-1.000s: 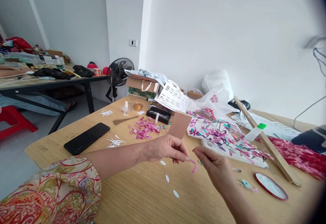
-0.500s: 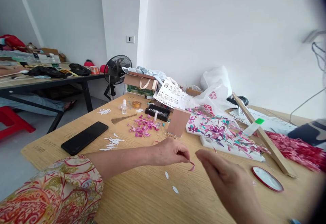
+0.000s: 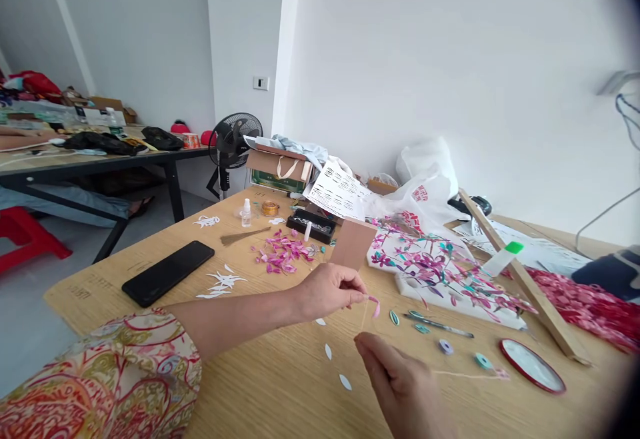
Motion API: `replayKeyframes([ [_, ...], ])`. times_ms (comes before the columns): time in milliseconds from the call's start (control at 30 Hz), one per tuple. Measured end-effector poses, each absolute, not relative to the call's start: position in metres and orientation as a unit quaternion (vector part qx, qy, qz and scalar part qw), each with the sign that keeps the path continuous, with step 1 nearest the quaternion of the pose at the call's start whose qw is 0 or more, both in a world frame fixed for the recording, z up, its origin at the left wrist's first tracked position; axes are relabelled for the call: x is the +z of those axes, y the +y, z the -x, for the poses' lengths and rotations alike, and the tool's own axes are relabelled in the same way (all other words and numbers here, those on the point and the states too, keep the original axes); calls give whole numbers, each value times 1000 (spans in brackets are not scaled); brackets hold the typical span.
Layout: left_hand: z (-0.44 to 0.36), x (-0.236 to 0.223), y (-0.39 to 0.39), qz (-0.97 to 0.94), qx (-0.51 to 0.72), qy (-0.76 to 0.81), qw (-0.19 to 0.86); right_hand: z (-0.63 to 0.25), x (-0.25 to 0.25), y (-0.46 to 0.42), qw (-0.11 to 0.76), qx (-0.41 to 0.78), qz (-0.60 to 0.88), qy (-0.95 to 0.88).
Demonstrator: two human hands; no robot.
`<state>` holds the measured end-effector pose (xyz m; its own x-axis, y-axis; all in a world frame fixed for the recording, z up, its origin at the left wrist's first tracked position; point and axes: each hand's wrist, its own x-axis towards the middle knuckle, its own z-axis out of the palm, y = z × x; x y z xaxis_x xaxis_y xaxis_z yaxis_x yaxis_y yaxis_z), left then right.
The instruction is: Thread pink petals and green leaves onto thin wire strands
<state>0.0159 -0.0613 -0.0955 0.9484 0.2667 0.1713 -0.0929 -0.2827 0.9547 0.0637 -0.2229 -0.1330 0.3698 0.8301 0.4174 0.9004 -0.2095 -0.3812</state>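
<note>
My left hand [image 3: 331, 290] pinches the end of a small curled pink petal [image 3: 376, 307] between thumb and fingertips. From it a fine pale thread [image 3: 365, 316] runs down to my right hand [image 3: 400, 379], whose thumb and forefinger are pressed together on it. A pale pink strand [image 3: 470, 375] stretches along the table from behind my right hand to a small pink spool [image 3: 502, 374]. Left of that hand lie white leaf-shaped pieces, one of them a paper leaf [image 3: 345, 382]. Green-edged leaf shapes [image 3: 395, 318] and a pen [image 3: 440, 326] rest beyond it.
A phone [image 3: 169, 272] lies at the left, near white cutouts [image 3: 220, 284]. Loose pink petals [image 3: 285, 252], a black tray [image 3: 313, 224] and a cardboard piece [image 3: 353, 244] stand behind my hands. Pink flower sprays [image 3: 440, 259], a wooden bar [image 3: 535, 299] and a red-rimmed oval [image 3: 533, 366] are rightward.
My right hand has moved left and down, below my left hand, and the thread between them now shows. Spools, pen and leaf shapes have come into sight. The view has shifted slightly.
</note>
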Motion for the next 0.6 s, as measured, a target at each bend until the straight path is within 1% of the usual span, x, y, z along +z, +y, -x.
replayKeyframes([
  [100, -17, -96, -62, -878, 165, -35, 448, -64, -108, -232, 256, -101, 772, -573],
  [167, -15, -96, -64, -894, 133, -93, 417, -75, -91, -234, 259, -135, 779, -555],
  [200, -14, -95, -64, -890, 114, -109, 427, -83, -85, -233, 267, -149, 788, -535],
  [267, -11, -93, -66, -860, 79, -114, 491, -100, -81, -228, 299, -142, 805, -492],
  [367, -7, -90, -67, -764, 49, -68, 640, -115, -96, -218, 358, -63, 808, -463],
  [433, -6, -89, -67, -708, 67, -24, 702, -113, -114, -212, 376, -11, 802, -464],
  [500, -8, -90, -66, -687, 106, 14, 718, -102, -130, -210, 372, 1, 799, -472],
  [600, -14, -95, -62, -704, 142, 53, 694, -78, -139, -216, 341, -28, 782, -520],
])
